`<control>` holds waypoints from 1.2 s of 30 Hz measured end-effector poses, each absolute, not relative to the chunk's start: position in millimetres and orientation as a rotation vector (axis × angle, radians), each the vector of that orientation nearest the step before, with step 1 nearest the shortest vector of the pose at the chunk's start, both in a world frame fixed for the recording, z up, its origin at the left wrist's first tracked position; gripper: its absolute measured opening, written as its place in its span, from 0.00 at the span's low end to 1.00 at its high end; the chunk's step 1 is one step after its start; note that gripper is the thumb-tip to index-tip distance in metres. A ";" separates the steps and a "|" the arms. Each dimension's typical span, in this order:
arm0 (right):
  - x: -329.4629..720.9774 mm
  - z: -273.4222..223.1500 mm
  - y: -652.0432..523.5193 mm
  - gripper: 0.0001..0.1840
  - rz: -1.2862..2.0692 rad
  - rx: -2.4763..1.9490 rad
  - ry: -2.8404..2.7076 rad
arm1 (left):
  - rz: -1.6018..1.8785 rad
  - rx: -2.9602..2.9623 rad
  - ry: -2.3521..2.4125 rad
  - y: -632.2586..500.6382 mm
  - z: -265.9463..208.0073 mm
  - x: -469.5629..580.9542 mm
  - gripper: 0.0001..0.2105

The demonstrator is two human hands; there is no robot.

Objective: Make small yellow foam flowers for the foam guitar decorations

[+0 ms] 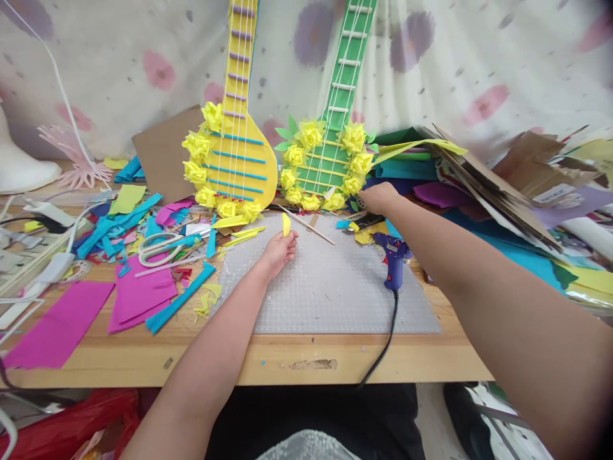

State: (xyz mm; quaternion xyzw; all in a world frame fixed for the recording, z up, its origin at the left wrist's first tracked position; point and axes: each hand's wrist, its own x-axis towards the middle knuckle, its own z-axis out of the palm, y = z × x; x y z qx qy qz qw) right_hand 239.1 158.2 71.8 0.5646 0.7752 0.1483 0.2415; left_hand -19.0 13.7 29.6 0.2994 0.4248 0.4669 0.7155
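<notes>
A small yellow paper petal [286,225] stands up from my left hand [281,254], pinched between thumb and finger above the grey cutting mat [306,306]. My right hand [379,197] reaches to the lower right of a green paper guitar [347,96] with white strings and yellow paper flowers. Its fingers look curled; whatever they grip is hidden. A yellow paper guitar [261,137] with blue bars and yellow flowers leans to the left of the green one. Below my right forearm, a blue hot glue gun [394,262] rests on the mat's right side.
Wooden sticks [309,225] lie across the mat's back. Left are scissors [160,248], magenta paper [62,322], blue strips [179,299] and a power strip [45,281]. Cardboard and coloured sheets [493,191] pile up at right. The glue gun's cord [390,338] hangs over the front edge.
</notes>
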 end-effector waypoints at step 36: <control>132.7 52.3 46.2 0.29 -1.904 1.406 2.594 | 1.149 0.702 0.858 15.0 28.6 -29.5 0.09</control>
